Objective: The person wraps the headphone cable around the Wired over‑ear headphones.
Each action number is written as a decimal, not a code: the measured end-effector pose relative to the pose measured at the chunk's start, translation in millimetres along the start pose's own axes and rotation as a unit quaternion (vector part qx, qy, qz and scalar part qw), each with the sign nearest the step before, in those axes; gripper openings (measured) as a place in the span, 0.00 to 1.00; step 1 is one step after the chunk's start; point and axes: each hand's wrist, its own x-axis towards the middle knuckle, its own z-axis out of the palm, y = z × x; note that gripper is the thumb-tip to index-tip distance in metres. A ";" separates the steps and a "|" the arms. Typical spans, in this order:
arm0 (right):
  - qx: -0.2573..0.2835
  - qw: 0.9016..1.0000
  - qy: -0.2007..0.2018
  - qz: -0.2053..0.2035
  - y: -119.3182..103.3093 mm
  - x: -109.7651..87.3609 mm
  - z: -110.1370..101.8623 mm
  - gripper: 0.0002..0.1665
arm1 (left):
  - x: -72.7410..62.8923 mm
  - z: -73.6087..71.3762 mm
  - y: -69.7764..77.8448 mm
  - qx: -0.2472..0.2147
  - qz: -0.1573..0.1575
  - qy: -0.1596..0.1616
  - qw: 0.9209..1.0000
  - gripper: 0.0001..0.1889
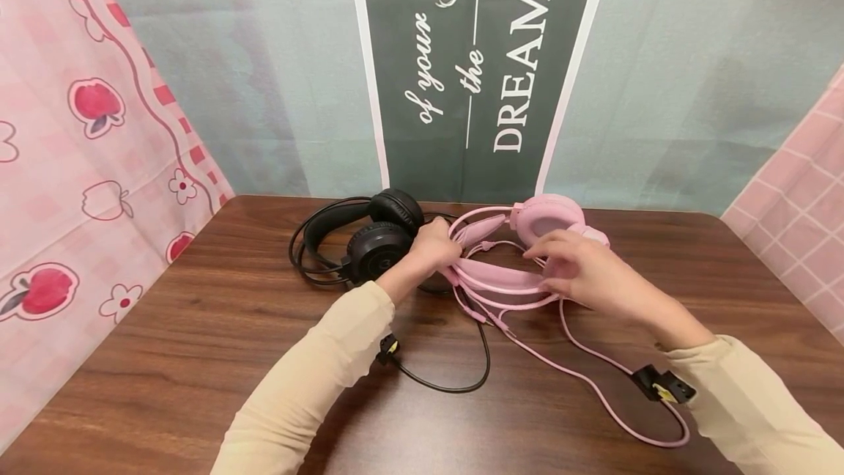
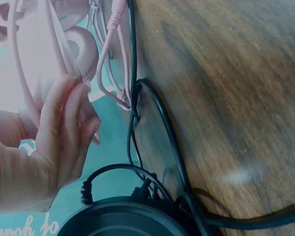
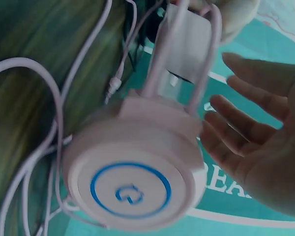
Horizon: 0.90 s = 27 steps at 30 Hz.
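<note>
1. Two forearms (image 1: 323, 369) reach over the bench (image 1: 165, 358), from seven and four o'clock.
2. Left hand (image 1: 434, 246) clamps the pink headset (image 1: 497, 276), which extends toward three o'clock.
3. Right hand (image 1: 587, 273), fingers apart, hovers near an earcup (image 3: 130, 194).

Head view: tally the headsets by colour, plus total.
Pink headset: 1
Black headset: 1
Total: 2 headsets
</note>
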 end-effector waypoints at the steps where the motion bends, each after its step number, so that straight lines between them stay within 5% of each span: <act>1: -0.005 1.000 0.014 0.003 0.4 -0.4 -3.1 0.21 | -0.5 -1.0 0.1 0.005 0.003 0.008 1.000 0.11; 10: -0.016 0.998 0.045 0.050 8.8 -5.7 -30.5 0.19 | -6.0 -8.9 2.3 -0.015 0.020 0.021 0.999 0.14; 18: 0.043 0.989 0.062 0.130 20.9 -11.8 -49.6 0.17 | -9.9 -23.4 6.6 0.069 0.073 0.075 0.992 0.12; 22: 0.067 0.980 0.080 0.167 26.6 -13.2 -58.4 0.18 | -11.8 -31.3 5.6 -0.016 0.074 0.054 0.996 0.13; 27: 0.086 0.974 0.089 0.188 38.7 -16.6 -63.1 0.17 | -17.2 -43.8 3.8 -0.111 0.071 0.027 0.991 0.12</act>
